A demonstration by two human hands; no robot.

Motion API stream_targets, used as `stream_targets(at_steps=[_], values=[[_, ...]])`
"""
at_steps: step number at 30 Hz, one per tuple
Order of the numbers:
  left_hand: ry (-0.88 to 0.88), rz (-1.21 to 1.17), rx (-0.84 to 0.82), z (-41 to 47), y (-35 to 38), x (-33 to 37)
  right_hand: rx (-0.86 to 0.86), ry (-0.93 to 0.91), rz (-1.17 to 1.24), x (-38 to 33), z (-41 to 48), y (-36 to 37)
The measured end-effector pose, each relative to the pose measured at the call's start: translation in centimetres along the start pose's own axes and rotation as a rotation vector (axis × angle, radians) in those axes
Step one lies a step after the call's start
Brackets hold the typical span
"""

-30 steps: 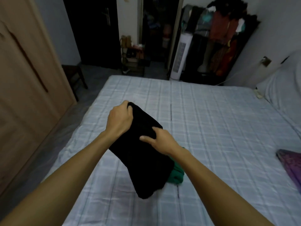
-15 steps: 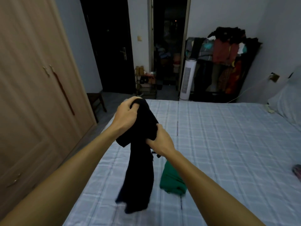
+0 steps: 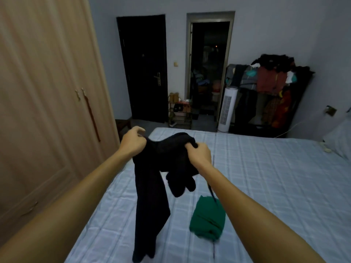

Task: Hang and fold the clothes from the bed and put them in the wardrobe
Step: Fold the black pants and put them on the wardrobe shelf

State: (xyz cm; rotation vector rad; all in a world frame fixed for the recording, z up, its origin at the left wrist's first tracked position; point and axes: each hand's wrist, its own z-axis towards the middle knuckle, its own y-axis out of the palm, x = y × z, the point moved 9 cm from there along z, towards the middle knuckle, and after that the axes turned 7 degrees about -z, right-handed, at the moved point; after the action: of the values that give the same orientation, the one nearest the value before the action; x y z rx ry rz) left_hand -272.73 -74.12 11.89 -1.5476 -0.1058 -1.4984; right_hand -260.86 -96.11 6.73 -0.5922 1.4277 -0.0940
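A: What is seen at the far left?

B: The wardrobe (image 3: 47,103) is seen there with its doors closed, so nothing inside can be told.

A: And the hands?

B: A black garment (image 3: 152,186) is held up over the near left part of the bed (image 3: 266,177). Its top edge is pinched by the left hand (image 3: 133,142) and gripped by the right hand (image 3: 199,153), the two hands held a little apart. One long part is hung down toward the sheet, a shorter part is bunched under the right hand.

A: What is laid on the bed?

B: A folded green garment (image 3: 208,218) is laid on the sheet, near and right of the black one.

A: Farther right?

B: A clothes rack (image 3: 269,92) against the far wall is filled with hung and piled clothing.
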Motion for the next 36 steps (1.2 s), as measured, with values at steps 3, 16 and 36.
stream_targets(at_steps=[3,16,36], values=[[0.146,-0.017,-0.108,-1.6,1.6,3.1,-0.054,0.255,0.274,-2.2,0.9,0.8],[-0.080,-0.721,-0.372,-1.4,4.9,5.3,-0.171,0.072,0.340,-7.5,0.5,1.4],[0.095,-0.179,-0.030,4.0,-1.5,6.6,-0.412,-0.078,-0.081,-6.9,0.6,6.3]])
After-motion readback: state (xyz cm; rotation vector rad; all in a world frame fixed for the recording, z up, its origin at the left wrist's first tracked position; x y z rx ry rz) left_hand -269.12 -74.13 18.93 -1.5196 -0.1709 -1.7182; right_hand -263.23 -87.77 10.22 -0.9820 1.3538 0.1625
